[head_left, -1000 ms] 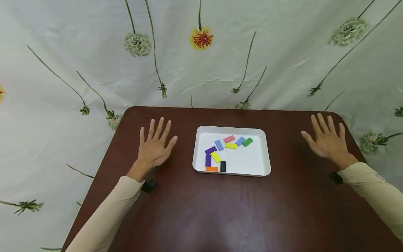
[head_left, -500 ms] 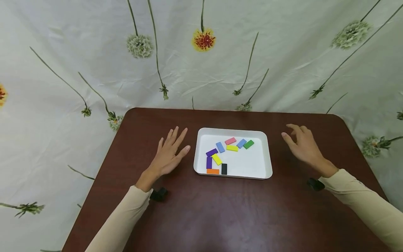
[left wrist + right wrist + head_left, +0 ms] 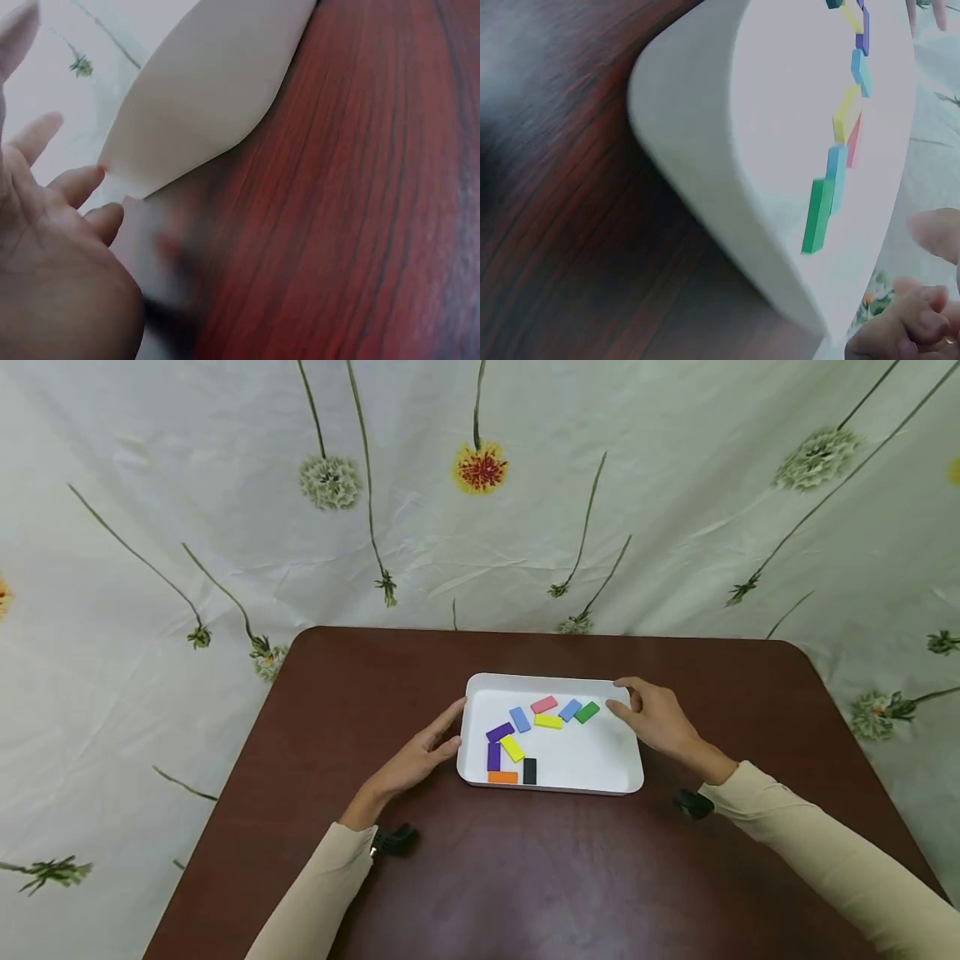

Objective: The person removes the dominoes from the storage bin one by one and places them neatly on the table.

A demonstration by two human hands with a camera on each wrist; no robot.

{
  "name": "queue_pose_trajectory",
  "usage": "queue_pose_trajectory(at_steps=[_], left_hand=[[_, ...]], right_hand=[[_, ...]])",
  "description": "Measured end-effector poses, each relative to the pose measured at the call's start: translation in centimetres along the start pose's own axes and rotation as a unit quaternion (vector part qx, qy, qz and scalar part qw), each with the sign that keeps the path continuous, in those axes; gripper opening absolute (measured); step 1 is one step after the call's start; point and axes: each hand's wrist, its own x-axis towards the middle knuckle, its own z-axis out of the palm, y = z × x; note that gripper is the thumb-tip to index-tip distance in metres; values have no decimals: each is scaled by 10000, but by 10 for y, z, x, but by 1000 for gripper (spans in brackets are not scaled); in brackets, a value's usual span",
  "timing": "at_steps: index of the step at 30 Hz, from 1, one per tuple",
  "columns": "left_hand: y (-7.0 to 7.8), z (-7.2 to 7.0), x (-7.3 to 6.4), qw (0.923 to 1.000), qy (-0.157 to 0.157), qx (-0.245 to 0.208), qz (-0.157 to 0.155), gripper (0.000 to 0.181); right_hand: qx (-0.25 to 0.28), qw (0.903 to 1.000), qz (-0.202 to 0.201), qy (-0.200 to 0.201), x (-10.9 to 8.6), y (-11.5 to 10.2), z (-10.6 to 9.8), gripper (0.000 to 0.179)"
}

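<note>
A shallow white tray [image 3: 585, 760] holds several small flat rectangular blocks, among them a green block [image 3: 587, 712], a pink block [image 3: 543, 704], an orange block [image 3: 502, 777] and a black block [image 3: 529, 771]. My left hand [image 3: 412, 762] is at the tray's left side, fingers extended, fingertips right at the rim. At the far right corner, my right hand [image 3: 660, 720] has its index finger by the far rim, and its thumb overlaps the tray's inside. In the right wrist view the other fingers [image 3: 904, 330] are bent, with nothing between them and the thumb.
The tray stands on a dark reddish-brown table [image 3: 495, 877] with rounded far corners. Behind it hangs a pale cloth [image 3: 420, 510] printed with flowers. A dark wrist device [image 3: 395, 840] sits under the left wrist, another device [image 3: 693, 804] under the right.
Both hands have moved inward from the table's sides to the tray, left hand rightward, right hand leftward. The right fingers have gone from spread to bent. The blocks keep their arrangement.
</note>
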Motion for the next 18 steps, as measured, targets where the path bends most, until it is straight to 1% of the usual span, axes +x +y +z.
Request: queue_pose_trajectory(at_steps=[3,7,9,14,16,18], left_hand=[[-7,1,1,9998,-119,-132,-64,77],[-11,2,-2,9997,-227,-100,-71,87],[-12,2,-2,9996,-261,19,-50,89],[-13,1,-1,9979,-339,554,-52,89],[-13,1,-1,9972,-367,645,-64,89],[-13,1,0,9974,-385,595,-108,89]], right_hand=[[167,9996,113,-192,7,-8,9,45],[343,9986,244,-320,16,-15,21,43],[395,9980,347,-343,20,-17,26,42],[397,9968,603,-334,24,-16,34,40],[357,9968,641,-328,24,-16,37,40],[255,9969,666,-342,25,-15,38,41]])
